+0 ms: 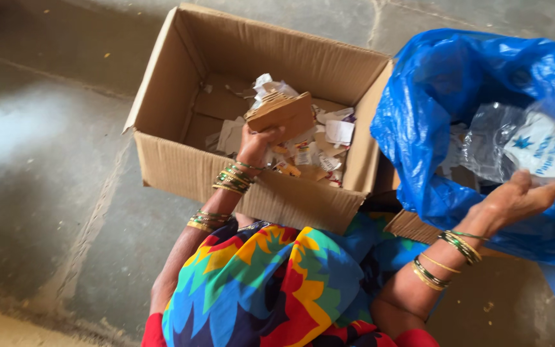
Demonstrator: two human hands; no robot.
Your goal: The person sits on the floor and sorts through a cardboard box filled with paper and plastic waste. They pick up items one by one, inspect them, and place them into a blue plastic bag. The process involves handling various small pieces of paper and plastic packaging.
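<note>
Currently our left hand (256,142) is clamped on a folded brown cardboard scrap (281,114), held above the open corrugated cardboard box (181,170). Our right hand (515,199) rests flat and open against the crinkled blue plastic bag (431,122), far right. Keep the scrap level and clear of the box's right wall. Bare grey stone floor (46,141) at left gives open room; the box's near wall limits withdrawal.

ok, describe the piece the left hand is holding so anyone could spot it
Start at the open cardboard box on the stone floor. Above its paper scraps, the left hand grips a brown cardboard piece. Unlike the loose white scraps, it is thick, folded, with corrugated edges showing on top.
</note>
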